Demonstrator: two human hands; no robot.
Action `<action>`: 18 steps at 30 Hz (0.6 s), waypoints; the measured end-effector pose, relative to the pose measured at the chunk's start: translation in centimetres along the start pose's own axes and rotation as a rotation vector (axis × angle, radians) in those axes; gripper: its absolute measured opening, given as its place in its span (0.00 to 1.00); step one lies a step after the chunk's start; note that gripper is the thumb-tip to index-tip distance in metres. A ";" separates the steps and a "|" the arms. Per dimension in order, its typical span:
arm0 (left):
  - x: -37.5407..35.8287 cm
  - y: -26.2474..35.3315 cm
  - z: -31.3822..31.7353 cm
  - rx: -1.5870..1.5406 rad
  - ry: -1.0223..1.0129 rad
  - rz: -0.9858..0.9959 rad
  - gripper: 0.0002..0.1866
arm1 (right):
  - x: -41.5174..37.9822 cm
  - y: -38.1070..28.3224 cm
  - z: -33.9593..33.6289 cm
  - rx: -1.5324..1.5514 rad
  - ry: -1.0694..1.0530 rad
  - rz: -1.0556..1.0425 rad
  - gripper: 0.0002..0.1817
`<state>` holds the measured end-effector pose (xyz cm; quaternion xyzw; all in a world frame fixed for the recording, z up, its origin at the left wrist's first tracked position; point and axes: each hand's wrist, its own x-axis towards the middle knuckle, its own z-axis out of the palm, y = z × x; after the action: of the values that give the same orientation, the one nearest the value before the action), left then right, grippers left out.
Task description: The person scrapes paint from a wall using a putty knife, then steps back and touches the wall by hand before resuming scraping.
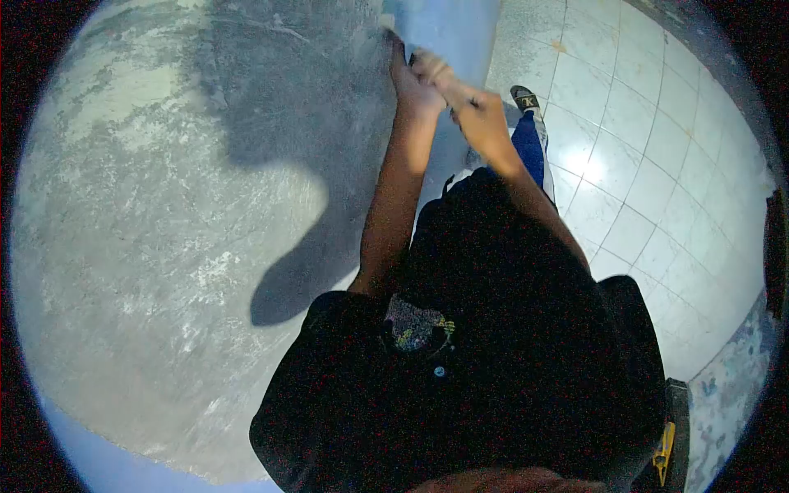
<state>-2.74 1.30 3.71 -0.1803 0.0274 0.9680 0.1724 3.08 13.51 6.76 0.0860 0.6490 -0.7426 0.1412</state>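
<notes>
Both hands meet at the top centre, beside a patchy grey plastered surface (148,271) and its blue band (452,37). My left hand (417,89) is raised against the edge of the grey surface; motion smears its fingers. Just right of it, my right hand (464,103) is closed, its fingers reaching across to my left hand. A small dark shape shows between the hands, too blurred to name.
Pale floor tiles (625,164) spread along the right. A sandalled foot (524,100) and blue trouser leg (528,148) show beyond my right hand. At the lower right, a yellow-handled item (664,448) lies against something dark. My shadow falls on the grey surface.
</notes>
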 end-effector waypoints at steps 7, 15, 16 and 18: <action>1.8 -0.2 -0.9 0.108 -0.154 0.067 0.22 | 0.2 0.1 -0.3 0.002 0.042 0.023 0.16; 0.5 -2.5 1.6 0.153 0.134 0.288 0.19 | -0.2 -0.4 -0.6 0.053 0.050 0.056 0.13; 0.3 -2.2 1.4 0.163 0.135 0.277 0.19 | -0.2 0.2 -0.4 0.028 0.058 0.009 0.13; 0.2 -0.7 -0.9 -0.010 -0.067 0.155 0.20 | -0.5 1.6 0.9 0.070 0.064 -0.095 0.13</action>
<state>-2.34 1.94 2.81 -0.1460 0.0308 0.9840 0.0971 4.11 12.48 5.57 0.0835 0.6302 -0.7676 0.0818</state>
